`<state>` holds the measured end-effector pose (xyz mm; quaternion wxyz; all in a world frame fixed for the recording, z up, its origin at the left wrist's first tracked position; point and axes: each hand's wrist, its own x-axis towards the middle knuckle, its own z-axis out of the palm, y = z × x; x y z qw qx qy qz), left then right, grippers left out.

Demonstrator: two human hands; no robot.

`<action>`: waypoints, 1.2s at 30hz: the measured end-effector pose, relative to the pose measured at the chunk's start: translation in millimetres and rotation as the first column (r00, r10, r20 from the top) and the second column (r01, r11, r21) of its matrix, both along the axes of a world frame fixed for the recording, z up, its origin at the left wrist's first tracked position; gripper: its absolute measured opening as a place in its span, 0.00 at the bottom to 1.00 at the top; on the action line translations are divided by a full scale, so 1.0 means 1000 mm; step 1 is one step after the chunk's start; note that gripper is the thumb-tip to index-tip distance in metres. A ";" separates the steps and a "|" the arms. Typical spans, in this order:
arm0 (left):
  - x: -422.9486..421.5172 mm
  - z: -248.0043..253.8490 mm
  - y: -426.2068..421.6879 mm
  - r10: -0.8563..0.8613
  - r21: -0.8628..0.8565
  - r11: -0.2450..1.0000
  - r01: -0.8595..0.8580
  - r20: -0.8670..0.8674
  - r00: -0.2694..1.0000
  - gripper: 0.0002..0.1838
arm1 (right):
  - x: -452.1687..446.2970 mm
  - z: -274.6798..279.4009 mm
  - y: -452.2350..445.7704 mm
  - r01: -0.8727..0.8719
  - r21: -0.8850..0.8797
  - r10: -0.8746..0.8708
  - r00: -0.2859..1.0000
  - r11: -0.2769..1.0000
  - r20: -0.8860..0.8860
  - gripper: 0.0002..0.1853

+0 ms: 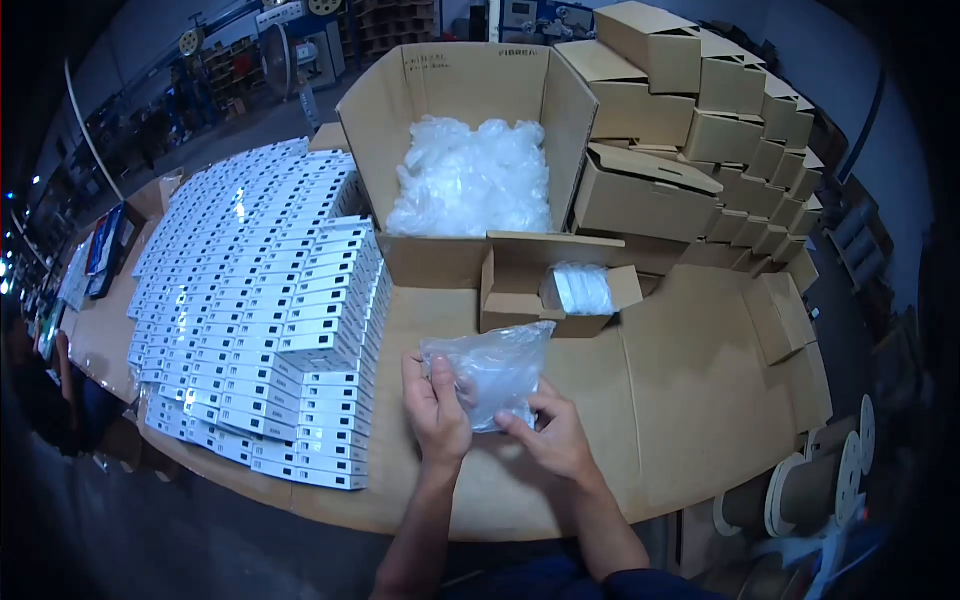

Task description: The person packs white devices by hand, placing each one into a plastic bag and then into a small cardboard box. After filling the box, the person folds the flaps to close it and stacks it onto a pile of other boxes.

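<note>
A clear plastic bag is held up over the cardboard-covered table. My left hand grips its left side, thumb on the front. My right hand pinches its lower right corner. Whether anything is inside the bag, I cannot tell. Just beyond it stands a small open carton with several wrapped items in its right part. Behind that, a large open cardboard box holds a heap of clear plastic bags.
Stacked white boxes cover the left side of the table. Closed brown cartons are piled at the back right. Spools stand beyond the right edge. At the far left a person's dark arm shows.
</note>
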<state>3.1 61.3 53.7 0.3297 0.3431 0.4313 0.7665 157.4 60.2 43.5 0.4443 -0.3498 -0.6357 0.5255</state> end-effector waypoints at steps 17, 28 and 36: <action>-0.021 -0.006 -0.033 0.419 0.297 0.900 -0.319 -0.793 0.443 0.22 | 0.002 -0.007 -0.029 0.355 0.121 -0.371 0.913 0.927 0.168 0.07; -0.018 0.002 -0.033 -0.049 -0.002 0.996 0.090 -0.853 0.520 0.09 | 0.010 -0.011 -0.037 0.289 0.089 -0.302 0.925 0.953 0.232 0.08; -0.025 -0.037 -0.025 -0.170 0.027 0.984 0.175 -0.124 0.978 0.23 | 0.018 -0.019 -0.037 0.265 0.060 -0.271 0.948 0.962 0.166 0.07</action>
